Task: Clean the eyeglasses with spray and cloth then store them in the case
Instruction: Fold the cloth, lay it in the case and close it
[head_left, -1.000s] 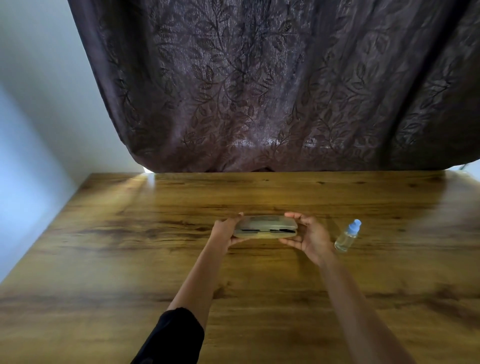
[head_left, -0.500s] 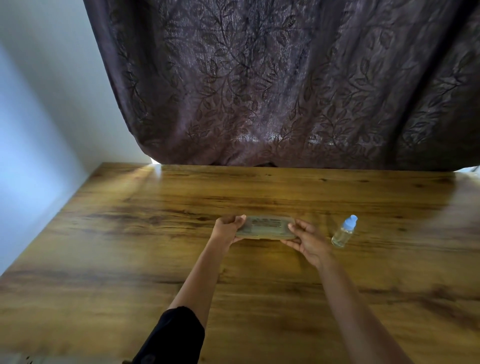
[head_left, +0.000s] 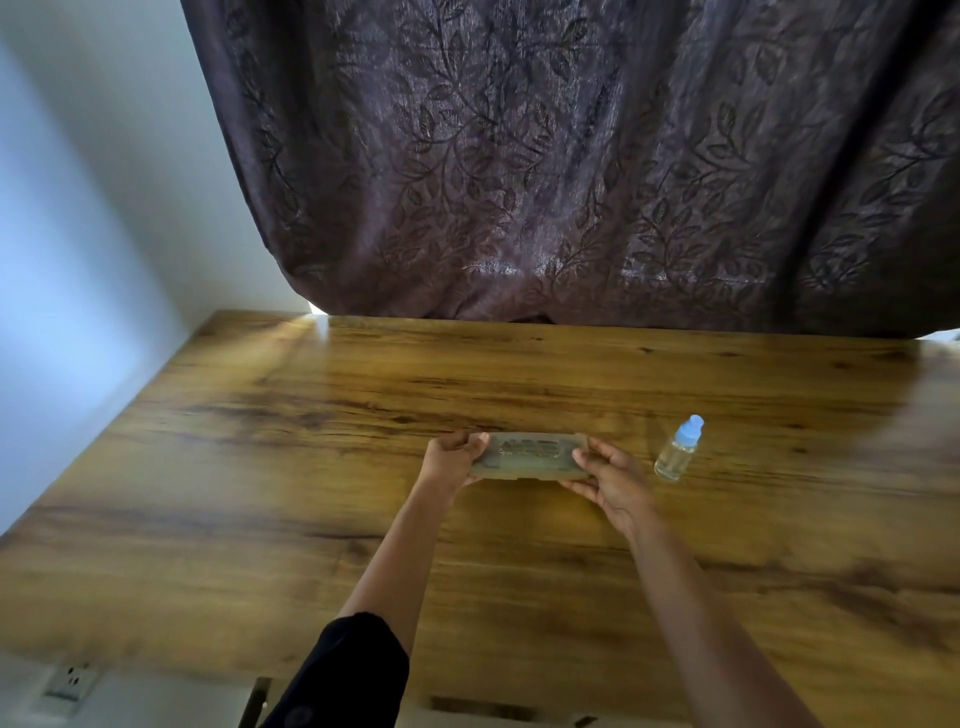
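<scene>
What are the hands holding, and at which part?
The glasses case, by its two short ends: the left hand grips the left end, the right hand the right end.

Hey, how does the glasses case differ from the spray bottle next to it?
The case is long, flat and opaque tan; the bottle is small and clear, with a pale blue cap. The case lies lengthwise; the bottle stands on end. The left hand and right hand grip the case's ends; nothing touches the bottle. Both are over the wooden table.
</scene>
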